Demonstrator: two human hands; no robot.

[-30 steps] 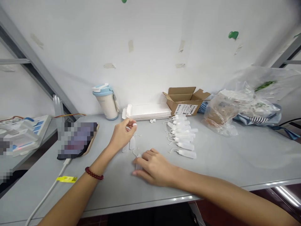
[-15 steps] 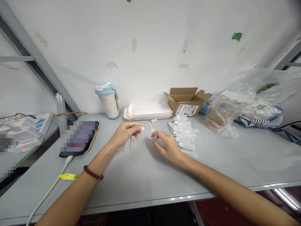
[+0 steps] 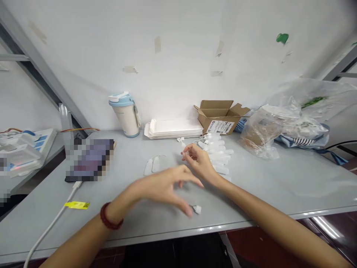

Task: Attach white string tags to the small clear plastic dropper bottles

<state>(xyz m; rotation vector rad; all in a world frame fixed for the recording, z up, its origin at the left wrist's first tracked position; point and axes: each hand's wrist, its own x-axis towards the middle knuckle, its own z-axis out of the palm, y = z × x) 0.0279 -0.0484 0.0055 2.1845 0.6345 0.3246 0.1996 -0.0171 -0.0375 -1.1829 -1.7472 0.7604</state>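
Note:
My left hand (image 3: 161, 186) reaches across low over the table, thumb and fingers spread, slightly blurred. Just past its thumb a small white cap-like piece (image 3: 197, 209) with a thin dark end lies near the table's front edge. My right hand (image 3: 199, 160) pinches a small translucent plastic bottle (image 3: 184, 148) with a narrow white tip, mostly hidden by the fingers. Several similar translucent bottles (image 3: 219, 149) lie in a row beside and behind this hand. Farther left, two flat translucent pieces (image 3: 155, 164) rest on the table with a thin curved strand.
Along the wall stand a cream tumbler (image 3: 125, 117) with a blue lid, a stack of flat white boxes (image 3: 175, 128) and an open cardboard box (image 3: 219, 121). A phone (image 3: 92, 160) with a charging cable lies left. Plastic bags (image 3: 267, 130) sit at the right.
My left hand has moved right and toward the front edge and opened, letting go of the small white piece. The right hand keeps its pinch; the view has shifted slightly.

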